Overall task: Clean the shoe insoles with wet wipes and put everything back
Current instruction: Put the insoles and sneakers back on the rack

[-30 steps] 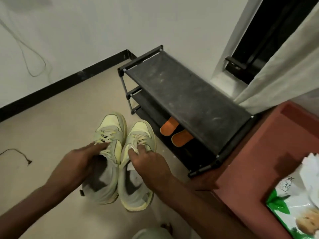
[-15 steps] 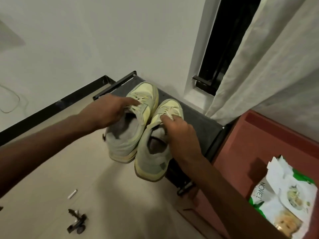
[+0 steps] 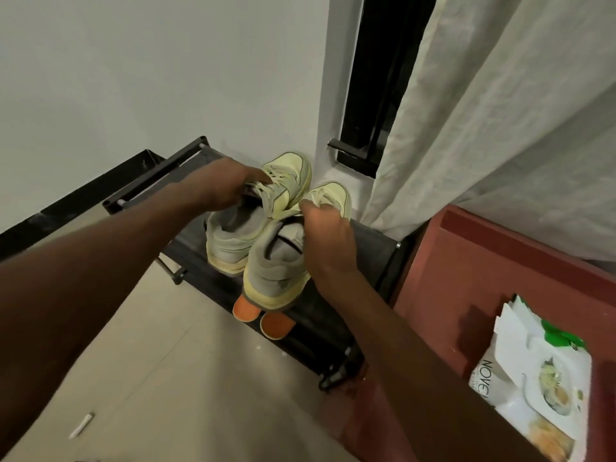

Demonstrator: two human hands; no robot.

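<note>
A home, by the look of a room corner: a low black shoe rack (image 3: 360, 241) against a plain white wall (image 3: 150, 78), a pale curtain (image 3: 500, 111) beside a dark window (image 3: 376, 78), beige tiled floor (image 3: 200, 378).

Each hand (image 3: 221, 188) grips a sneaker (image 3: 233, 235) over rack (image 3: 370, 241).
</note>
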